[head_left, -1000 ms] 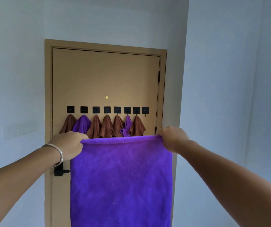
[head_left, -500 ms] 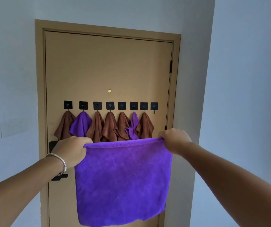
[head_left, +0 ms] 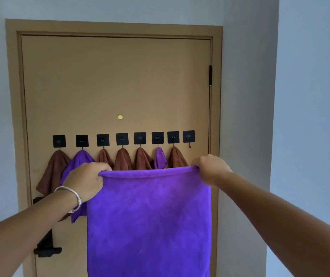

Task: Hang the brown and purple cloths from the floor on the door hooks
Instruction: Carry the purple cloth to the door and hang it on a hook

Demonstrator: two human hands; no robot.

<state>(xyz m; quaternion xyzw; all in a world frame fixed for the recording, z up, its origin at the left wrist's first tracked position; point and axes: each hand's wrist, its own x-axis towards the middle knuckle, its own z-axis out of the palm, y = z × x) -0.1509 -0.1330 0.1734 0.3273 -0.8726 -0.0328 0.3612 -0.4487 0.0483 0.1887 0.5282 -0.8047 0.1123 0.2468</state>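
Observation:
A purple cloth (head_left: 150,222) hangs spread out flat in front of the tan door (head_left: 116,84). My left hand (head_left: 86,180) grips its top left corner and my right hand (head_left: 210,168) grips its top right corner, stretching the top edge taut. A row of black square hooks (head_left: 122,138) crosses the door. Brown cloths (head_left: 53,172) and two purple cloths (head_left: 79,160) hang from all hooks but one. The rightmost hook (head_left: 189,137) is bare, just above my right hand.
A black door handle (head_left: 47,248) sits at the door's lower left, partly behind my left arm. A brass peephole (head_left: 120,117) is above the hooks. Pale walls flank the door; the right wall (head_left: 309,116) juts toward me.
The door has come closer and fills more of the view. Both hands still hold the cloth by its top corners, now higher against the row of hanging cloths.

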